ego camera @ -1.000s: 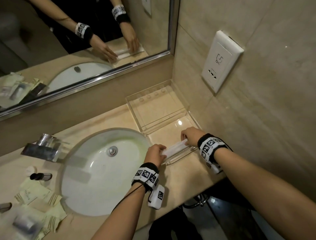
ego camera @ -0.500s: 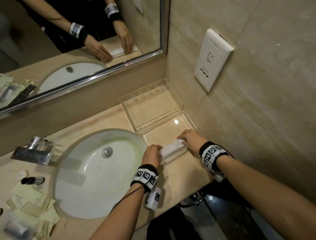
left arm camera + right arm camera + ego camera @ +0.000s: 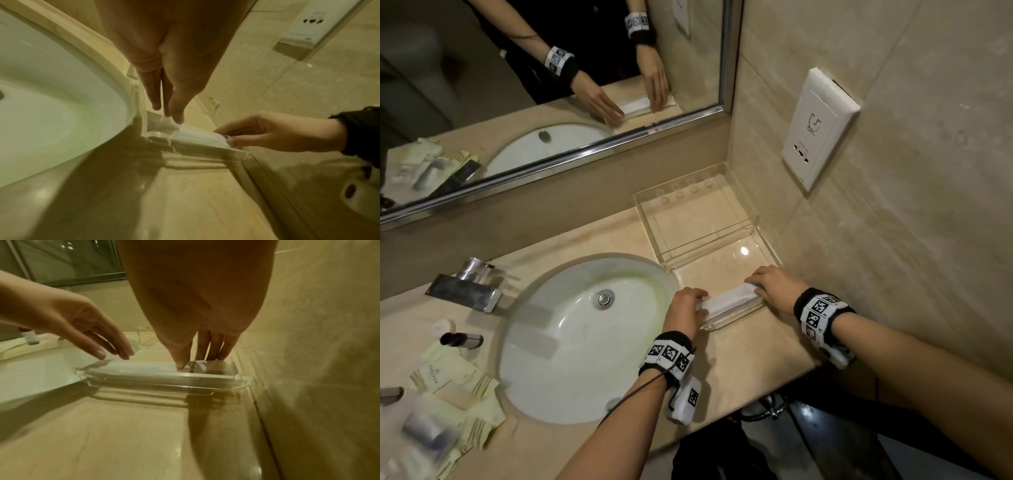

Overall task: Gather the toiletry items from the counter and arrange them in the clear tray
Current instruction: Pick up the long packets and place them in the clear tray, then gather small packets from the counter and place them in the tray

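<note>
Tray: a clear, hard acrylic tray (image 3: 726,320) with thick polished walls sits on the bench in the corner by the tiled wall, just right of the basin; its hinged clear lid (image 3: 688,219) stands open behind it, with small round bumps near the far edge.
Packet: a long, flat white packet in soft crinkled wrapping (image 3: 729,301) lies inside the tray along its near wall, end to end across the width.
Left hand: the left hand (image 3: 686,308) reaches over the tray's left end; its fingers (image 3: 174,105) are straight and close together, tips pressing down on the packet's left end.
Right hand: the right hand (image 3: 774,286) is at the packet's right end, fingers (image 3: 213,345) extended and side by side, thumb tip and fingertips touching the wrapper, not curled round it.
Bench: a smooth, glossy beige stone bench (image 3: 739,363) with faint veining.
Basin: an oval white ceramic basin (image 3: 571,342) with a chrome drain, set under the bench.
Remaining toiletries: pale yellow paper sachets (image 3: 448,377) with small print too blurred to read, a small dark bottle (image 3: 460,340) lying on its side and a silvery tube lie left of the basin, well apart from the tray.
Tap: an angular chrome tap (image 3: 465,287) behind the basin.
Wall plate: a white plastic socket plate (image 3: 818,126) bearing a line-drawn face symbol; the small text is illegible.
</note>
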Available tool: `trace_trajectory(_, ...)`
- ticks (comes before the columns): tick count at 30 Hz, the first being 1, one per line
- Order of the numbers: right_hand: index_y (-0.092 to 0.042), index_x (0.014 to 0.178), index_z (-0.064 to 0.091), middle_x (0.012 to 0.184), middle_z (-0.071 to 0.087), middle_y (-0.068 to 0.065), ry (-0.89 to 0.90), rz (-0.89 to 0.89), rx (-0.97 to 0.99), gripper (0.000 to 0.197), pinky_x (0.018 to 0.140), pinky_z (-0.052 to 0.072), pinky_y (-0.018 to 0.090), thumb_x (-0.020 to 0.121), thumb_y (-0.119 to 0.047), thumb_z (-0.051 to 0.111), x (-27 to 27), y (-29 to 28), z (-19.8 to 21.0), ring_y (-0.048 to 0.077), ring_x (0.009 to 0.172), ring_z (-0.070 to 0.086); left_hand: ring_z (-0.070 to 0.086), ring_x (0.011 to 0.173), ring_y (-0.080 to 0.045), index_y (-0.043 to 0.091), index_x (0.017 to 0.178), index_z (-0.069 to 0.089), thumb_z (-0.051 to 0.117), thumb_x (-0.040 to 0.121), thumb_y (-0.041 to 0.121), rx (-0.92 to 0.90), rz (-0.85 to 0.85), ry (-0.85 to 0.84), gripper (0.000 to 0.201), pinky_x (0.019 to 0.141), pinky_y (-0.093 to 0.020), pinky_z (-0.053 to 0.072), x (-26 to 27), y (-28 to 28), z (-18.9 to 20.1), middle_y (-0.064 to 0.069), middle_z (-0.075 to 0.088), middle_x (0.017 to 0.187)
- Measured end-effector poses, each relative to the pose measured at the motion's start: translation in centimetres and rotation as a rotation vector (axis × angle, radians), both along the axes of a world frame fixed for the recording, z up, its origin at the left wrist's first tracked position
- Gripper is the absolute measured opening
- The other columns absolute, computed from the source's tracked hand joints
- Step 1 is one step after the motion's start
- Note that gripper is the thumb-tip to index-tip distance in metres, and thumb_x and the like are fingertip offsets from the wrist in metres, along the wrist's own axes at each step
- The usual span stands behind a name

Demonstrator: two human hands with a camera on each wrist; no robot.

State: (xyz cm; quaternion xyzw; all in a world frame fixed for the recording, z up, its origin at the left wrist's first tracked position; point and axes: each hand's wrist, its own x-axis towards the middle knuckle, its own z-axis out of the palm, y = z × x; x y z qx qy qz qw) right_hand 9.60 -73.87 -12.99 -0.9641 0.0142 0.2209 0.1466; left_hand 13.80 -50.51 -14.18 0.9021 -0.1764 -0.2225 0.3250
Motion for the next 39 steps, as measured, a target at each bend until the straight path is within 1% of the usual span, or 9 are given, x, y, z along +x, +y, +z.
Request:
trace_trajectory(5,-0.016,0.130,0.058,0.130,0.058,0.006,-0.045,-0.008,-0.001,0.037,0.100,0.046,0.038,0.094,-0.024,0.054,0.6,1.3,1.0,0.025,0.114,0.056,0.057,0.105,-0.017,0.017,0.110,0.064,0.067,0.085,0.012,-0.065,0.122,-0.068,0.026,0.098,-0.030,0.045,-0.5,2.5,1.6,-0.003,0.063,0.112)
trace_trajectory(10,-0.017,0.123,0.061,0.127,0.059,0.007,-0.131,0.045,0.108,0.031,0.097,0.047,0.036,0.093,-0.024,0.055,3.3,6.1,2.4,0.026,0.111,0.058,0.060,0.093,-0.013,0.014,0.106,0.065,0.065,0.086,0.010,-0.099,0.299,-0.077,0.021,0.088,-0.027,0.051,-0.8,7.7,3.9,-0.004,0.066,0.103)
trace_trajectory(14,-0.019,0.119,0.062,0.122,0.062,0.004,-0.187,0.181,0.214,0.027,0.097,0.046,0.037,0.093,-0.026,0.059,5.9,12.8,4.1,0.024,0.112,0.058,0.064,0.085,-0.015,0.015,0.099,0.067,0.064,0.086,0.012,-0.064,0.498,-0.068,0.014,0.082,-0.030,0.054,-2.0,14.0,5.5,-0.002,0.068,0.093)
trace_trajectory(18,-0.018,0.116,0.063,0.117,0.065,0.001,-0.228,0.350,0.312,0.025,0.092,0.046,0.030,0.094,-0.027,0.058,7.9,21.2,5.7,0.019,0.106,0.059,0.064,0.079,-0.017,0.017,0.095,0.068,0.061,0.086,0.014,-0.006,0.685,-0.075,0.012,0.078,-0.032,0.055,-4.4,21.2,6.8,-0.002,0.069,0.087)
trace_trajectory(26,-0.017,0.110,0.064,0.110,0.066,0.002,-0.210,0.620,0.427,0.020,0.086,0.047,0.030,0.092,-0.024,0.060,8.1,37.7,8.2,0.020,0.101,0.062,0.060,0.073,-0.015,0.017,0.094,0.067,0.061,0.086,0.012,0.046,0.985,-0.031,0.011,0.075,-0.030,0.054,-9.1,33.8,8.3,0.003,0.064,0.081)
trace_trajectory(30,-0.015,0.109,0.065,0.109,0.068,0.002,-0.185,0.689,0.437,0.019,0.085,0.049,0.029,0.092,-0.024,0.060,8.1,44.7,8.0,0.018,0.098,0.062,0.061,0.072,-0.016,0.021,0.089,0.067,0.062,0.083,0.014,0.029,1.070,-0.023,0.011,0.075,-0.033,0.056,-9.9,39.5,7.4,0.003,0.067,0.080)
trace_trajectory(33,-0.014,0.108,0.065,0.107,0.068,0.003,-0.160,0.704,0.436,0.019,0.082,0.049,0.028,0.093,-0.024,0.060,8.1,49.6,7.2,0.018,0.096,0.063,0.065,0.077,-0.018,0.022,0.087,0.067,0.061,0.083,0.015,0.026,1.123,0.020,0.010,0.077,-0.035,0.056,-10.0,43.7,6.2,0.003,0.068,0.081)
trace_trajectory(36,-0.014,0.107,0.065,0.106,0.069,0.004,-0.102,0.688,0.410,0.019,0.084,0.051,0.028,0.092,-0.023,0.060,8.1,54.0,5.6,0.019,0.096,0.064,0.065,0.080,-0.019,0.020,0.088,0.066,0.060,0.083,0.013,0.029,1.190,0.085,0.010,0.079,-0.031,0.054,-9.8,47.6,4.8,0.004,0.064,0.079)
trace_trajectory(39,-0.015,0.107,0.065,0.105,0.068,0.005,-0.019,0.611,0.400,0.019,0.084,0.053,0.031,0.090,-0.024,0.063,7.8,57.9,3.7,0.018,0.090,0.063,0.067,0.083,-0.021,0.019,0.089,0.064,0.067,0.080,0.015,0.019,1.235,0.128,0.010,0.082,-0.035,0.055,-9.5,51.2,3.1,0.000,0.068,0.082)
